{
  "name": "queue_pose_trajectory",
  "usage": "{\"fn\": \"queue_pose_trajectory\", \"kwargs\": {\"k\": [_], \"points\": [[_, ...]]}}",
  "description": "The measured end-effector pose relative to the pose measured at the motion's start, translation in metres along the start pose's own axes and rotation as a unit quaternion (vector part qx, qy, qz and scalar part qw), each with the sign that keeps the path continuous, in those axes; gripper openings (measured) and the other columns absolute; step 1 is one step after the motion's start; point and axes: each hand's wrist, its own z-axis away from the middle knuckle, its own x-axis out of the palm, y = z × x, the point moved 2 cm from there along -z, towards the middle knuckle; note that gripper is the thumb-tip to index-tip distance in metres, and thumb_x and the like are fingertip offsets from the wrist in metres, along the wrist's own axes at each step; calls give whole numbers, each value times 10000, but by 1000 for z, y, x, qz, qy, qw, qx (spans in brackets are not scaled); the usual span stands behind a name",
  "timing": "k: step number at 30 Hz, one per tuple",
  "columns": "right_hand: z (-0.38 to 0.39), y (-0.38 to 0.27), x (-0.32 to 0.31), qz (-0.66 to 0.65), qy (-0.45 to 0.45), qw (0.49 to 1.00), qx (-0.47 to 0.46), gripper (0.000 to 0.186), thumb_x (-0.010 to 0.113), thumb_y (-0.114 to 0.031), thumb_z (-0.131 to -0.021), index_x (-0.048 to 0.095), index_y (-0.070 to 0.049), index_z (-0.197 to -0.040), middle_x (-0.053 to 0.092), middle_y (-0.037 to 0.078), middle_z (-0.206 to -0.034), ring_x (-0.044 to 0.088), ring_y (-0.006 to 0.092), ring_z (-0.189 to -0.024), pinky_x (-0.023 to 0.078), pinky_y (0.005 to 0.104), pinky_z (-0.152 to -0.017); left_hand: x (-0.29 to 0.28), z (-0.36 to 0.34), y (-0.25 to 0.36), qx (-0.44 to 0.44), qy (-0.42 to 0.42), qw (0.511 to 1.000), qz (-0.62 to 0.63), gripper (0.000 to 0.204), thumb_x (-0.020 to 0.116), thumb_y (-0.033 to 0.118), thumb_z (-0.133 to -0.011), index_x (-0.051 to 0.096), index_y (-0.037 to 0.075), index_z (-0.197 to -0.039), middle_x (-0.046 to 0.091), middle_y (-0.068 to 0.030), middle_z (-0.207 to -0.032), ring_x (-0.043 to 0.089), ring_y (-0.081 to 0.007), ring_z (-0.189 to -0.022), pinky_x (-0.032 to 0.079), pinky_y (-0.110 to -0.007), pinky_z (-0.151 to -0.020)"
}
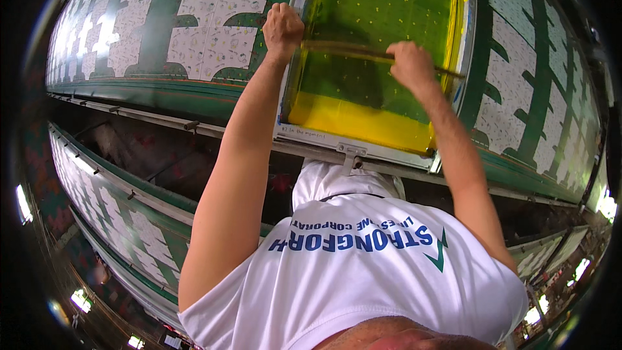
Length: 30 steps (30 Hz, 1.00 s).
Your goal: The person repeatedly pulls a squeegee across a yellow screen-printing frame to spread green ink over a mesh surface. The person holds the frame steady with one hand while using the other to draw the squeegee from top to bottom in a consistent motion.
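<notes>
A yellow-green printing screen in a metal frame [308, 133] lies on the long green table. A long squeegee [350, 48] crosses it from side to side. My left hand [282, 31] is closed on the squeegee's left end, above the frame's left edge. My right hand [412, 68] grips the squeegee toward the right, over the screen. Bright yellow ink [356, 120] forms a band along the screen's near end, and darker green shows over the rest, dotted with small yellow marks.
Pale patterned cut panels [207, 19] [502, 71] lie on the green table either side of the screen. A metal rail [149, 116] runs along its near edge. Behind me is another green table [116, 188] with similar panels, across a dark gap. My white-shirted body stands at the rail.
</notes>
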Motion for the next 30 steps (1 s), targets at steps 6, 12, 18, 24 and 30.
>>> {"fn": "queue_pose_trajectory", "kwargs": {"k": [6, 12, 18, 24, 30], "points": [[131, -76, 35, -43, 7, 998, 46, 288, 698, -24, -786, 778, -135, -1040, 739, 107, -996, 727, 344, -977, 597, 486, -804, 1, 1, -4, 1, -10, 1000, 24, 248, 551, 241, -1020, 644, 12, -1003, 653, -181, -1093, 658, -393, -1052, 564, -531, -867], [146, -83, 33, -68, 79, 994, 34, 266, 693, -5, -755, 768, -96, -993, 730, 122, -952, 724, 354, -950, 592, 474, -797, -7, 3, 1, -7, -20, 999, 44, 368, 582, 369, -1031, 634, 5, -1013, 640, -181, -1106, 644, -389, -1073, 538, -539, -895], [152, -82, 31, -80, 37, 996, 32, 252, 669, 30, -734, 764, -54, -952, 734, 142, -928, 714, 392, -939, 580, 504, -809, -16, 5, 4, -19, -29, 999, 9, 524, 709, 502, -917, 655, 10, -1089, 642, -195, -1160, 662, -388, -1094, 566, -517, -909], [176, -86, 36, -114, 0, 993, -11, 371, 691, 25, -738, 724, -25, -1104, 714, 170, -1070, 683, 387, -1065, 559, 500, -891, -16, 5, 5, -20, -42, 999, 22, 500, 735, 465, -920, 642, 3, -1086, 626, -171, -1146, 636, -370, -1138, 543, -497, -939], [208, -72, 22, -172, -70, 973, -133, 652, 830, -207, -850, 609, 35, -1413, 659, 253, -1359, 635, 369, -1268, 472, 451, -1135, -14, 4, 9, -18, -10, 1000, -9, 475, 732, 447, -916, 656, 6, -1072, 642, -173, -1143, 653, -369, -1122, 553, -494, -932]]}}
